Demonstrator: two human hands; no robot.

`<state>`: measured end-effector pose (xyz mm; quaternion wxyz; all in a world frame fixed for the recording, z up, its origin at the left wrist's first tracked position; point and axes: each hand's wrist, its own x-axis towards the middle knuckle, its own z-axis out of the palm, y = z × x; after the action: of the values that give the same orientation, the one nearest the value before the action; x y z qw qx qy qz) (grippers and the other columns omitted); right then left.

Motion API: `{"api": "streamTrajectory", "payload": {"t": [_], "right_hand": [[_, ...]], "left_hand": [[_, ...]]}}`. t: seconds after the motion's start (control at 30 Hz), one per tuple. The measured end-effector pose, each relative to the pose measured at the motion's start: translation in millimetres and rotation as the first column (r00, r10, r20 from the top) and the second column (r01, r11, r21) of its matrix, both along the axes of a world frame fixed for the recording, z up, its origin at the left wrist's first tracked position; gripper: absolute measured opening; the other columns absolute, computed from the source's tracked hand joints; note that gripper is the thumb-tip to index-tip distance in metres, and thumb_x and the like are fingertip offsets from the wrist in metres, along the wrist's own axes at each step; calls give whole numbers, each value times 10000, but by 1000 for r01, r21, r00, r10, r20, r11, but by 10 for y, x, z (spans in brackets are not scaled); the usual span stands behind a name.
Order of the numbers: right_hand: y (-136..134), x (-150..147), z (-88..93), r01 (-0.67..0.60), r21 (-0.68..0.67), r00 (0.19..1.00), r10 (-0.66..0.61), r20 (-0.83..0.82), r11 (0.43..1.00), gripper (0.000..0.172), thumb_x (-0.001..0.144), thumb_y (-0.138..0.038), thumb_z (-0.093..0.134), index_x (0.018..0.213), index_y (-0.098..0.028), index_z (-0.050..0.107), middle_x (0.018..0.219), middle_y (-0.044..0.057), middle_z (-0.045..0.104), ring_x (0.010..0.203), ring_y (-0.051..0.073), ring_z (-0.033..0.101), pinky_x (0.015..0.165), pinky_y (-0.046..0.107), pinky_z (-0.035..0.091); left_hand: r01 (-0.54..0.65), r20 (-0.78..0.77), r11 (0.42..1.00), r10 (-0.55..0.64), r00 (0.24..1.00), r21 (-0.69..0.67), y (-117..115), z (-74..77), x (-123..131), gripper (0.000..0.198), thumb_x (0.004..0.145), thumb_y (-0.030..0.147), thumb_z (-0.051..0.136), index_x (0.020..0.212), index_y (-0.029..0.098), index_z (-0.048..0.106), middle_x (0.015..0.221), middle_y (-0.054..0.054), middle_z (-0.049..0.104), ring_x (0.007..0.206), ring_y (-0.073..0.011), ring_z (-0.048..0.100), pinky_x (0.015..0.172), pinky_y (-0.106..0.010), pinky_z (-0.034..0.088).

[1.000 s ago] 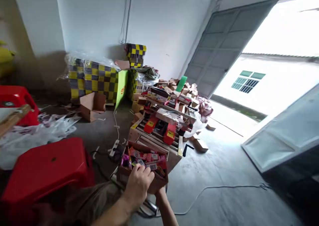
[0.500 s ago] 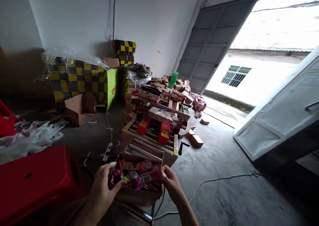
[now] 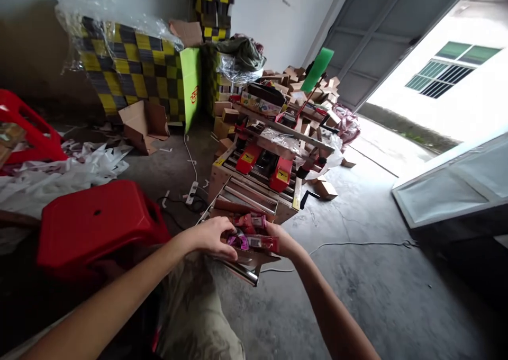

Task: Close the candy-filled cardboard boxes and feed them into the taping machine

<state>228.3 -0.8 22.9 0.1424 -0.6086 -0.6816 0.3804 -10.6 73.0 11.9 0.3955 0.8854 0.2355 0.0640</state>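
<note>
A small cardboard box (image 3: 260, 257) is filled with red and purple wrapped snack packets. It rests at the near end of a roller conveyor (image 3: 254, 191). My left hand (image 3: 217, 237) reaches over the box's left side, its fingers and thumb curled around a purple packet (image 3: 238, 241). At the right side is my right hand (image 3: 284, 241), against the end of a red packet (image 3: 262, 242) with a barcode label. The right fingertips are hidden by the packets and the box side.
Beyond the box stands a carton-sealing machine (image 3: 264, 164) with red side guides. Many small cartons (image 3: 329, 87) are heaped behind it. A red stool (image 3: 95, 212) is on the left, near a power strip (image 3: 192, 192). A cable (image 3: 357, 243) crosses the floor at right.
The view has tipped downward and shifted left. My left hand has moved farther over the packets; my right hand stays at the box's right side, its fingertips now hidden.
</note>
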Motion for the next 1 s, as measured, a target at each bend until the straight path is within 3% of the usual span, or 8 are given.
{"api": "streamTrajectory", "payload": {"t": [0.13, 0.23, 0.33, 0.43, 0.57, 0.67, 0.77, 1.0], "right_hand": [[-128, 157, 59, 72, -213, 842, -174, -510, 974, 494, 882, -499, 424, 1281, -209, 448, 1249, 83, 540, 1121, 228, 526, 975, 398, 409], [-187, 197, 42, 93, -238, 769, -222, -600, 967, 543, 860, -539, 460, 1292, -211, 426, 1279, 93, 512, 1162, 232, 490, 1002, 395, 381], [-160, 169, -81, 171, -132, 835, -215, -506, 976, 538, 764, -460, 635, 1209, -200, 483, 1186, 85, 576, 1100, 233, 525, 958, 374, 416], [-86, 125, -191, 235, -9, 892, -219, -395, 972, 391, 779, -391, 601, 1101, -175, 548, 1056, 71, 638, 974, 217, 585, 875, 352, 465], [45, 61, -122, 58, 97, 997, -63, 46, 994, 302, 794, -208, 509, 1084, -166, 580, 1015, 48, 658, 910, 187, 601, 800, 288, 479], [191, -21, -5, -70, 92, 931, 31, 364, 993, 218, 745, -137, 536, 937, -169, 635, 916, 46, 674, 834, 180, 602, 759, 257, 460], [328, -121, 38, -82, 77, 888, 38, 459, 994, 123, 698, -139, 584, 806, -152, 641, 833, 91, 670, 785, 213, 601, 732, 282, 446], [76, -200, -130, 80, 282, 864, -208, 458, 956, 242, 762, -105, 412, 942, -170, 561, 872, 75, 629, 783, 184, 569, 724, 281, 447]], "left_hand": [[-48, -33, 994, 45, 998, -97, 98, -69, 26, 477, 654, 584, 650, 947, 210, 690, 913, -24, 663, 816, -172, 591, 698, -221, 413], [-124, -83, 982, 113, 990, -143, 150, -102, 99, 351, 689, 540, 633, 834, 233, 723, 773, 8, 692, 731, -152, 604, 635, -213, 392], [-219, -140, 975, 211, 967, -45, 123, -84, 170, 273, 688, 486, 654, 769, 234, 720, 721, 7, 690, 703, -162, 608, 610, -230, 386], [-288, -138, 953, 298, 944, 88, -22, -40, 205, 258, 710, 448, 659, 836, 226, 690, 831, -10, 684, 778, -184, 618, 662, -248, 424], [-431, 15, 771, 481, 877, 469, -287, -60, 245, 598, 722, 330, 686, 1257, 174, 470, 1196, -121, 558, 1084, -264, 535, 895, -366, 422], [-288, 129, 695, 272, 954, 659, -416, -178, 301, 676, 818, 231, 555, 1411, 213, 231, 1433, -101, 346, 1318, -225, 320, 1079, -389, 264], [-185, 124, 709, 137, 983, 681, -469, -317, 361, 622, 860, 282, 442, 1420, 135, 211, 1475, -99, 280, 1358, -200, 246, 1121, -349, 199], [-279, 73, 755, 295, 953, 593, -538, -342, 477, 514, 828, 178, 379, 1329, 65, 380, 1292, -158, 502, 1150, -236, 493, 1002, -363, 347]]}}
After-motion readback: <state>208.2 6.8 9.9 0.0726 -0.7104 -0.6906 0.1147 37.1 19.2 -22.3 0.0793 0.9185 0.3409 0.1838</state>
